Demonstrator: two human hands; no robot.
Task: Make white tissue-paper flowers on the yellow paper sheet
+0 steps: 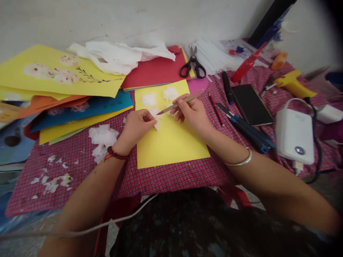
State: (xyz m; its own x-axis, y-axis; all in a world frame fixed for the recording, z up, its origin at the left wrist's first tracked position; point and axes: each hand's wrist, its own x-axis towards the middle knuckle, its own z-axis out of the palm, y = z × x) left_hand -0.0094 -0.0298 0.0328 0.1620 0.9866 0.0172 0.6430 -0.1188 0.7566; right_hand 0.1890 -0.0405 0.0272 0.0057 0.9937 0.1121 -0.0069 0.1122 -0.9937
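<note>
My left hand [139,125] pinches a small scrap of white tissue paper [157,125] above the yellow sheet [171,146]. In my right hand [191,112] is a slim paintbrush [168,108], held slantwise. Its pointed tip is close to the left fingertips; whether it touches the scrap I cannot tell. White fluffy tissue tufts [149,100] sit on the upper part of the sheet, partly hidden by my hands. Left of my left wrist lies a crumpled heap of white tissue [103,137].
Stacked coloured cards [80,114] and a flower-decorated yellow card [61,75] lie left. Black-handled scissors [193,66] are behind the sheet. To the right are a blue cutter [248,134], a dark phone-like slab [252,104], a white power bank [294,132] and a yellow glue gun [293,84].
</note>
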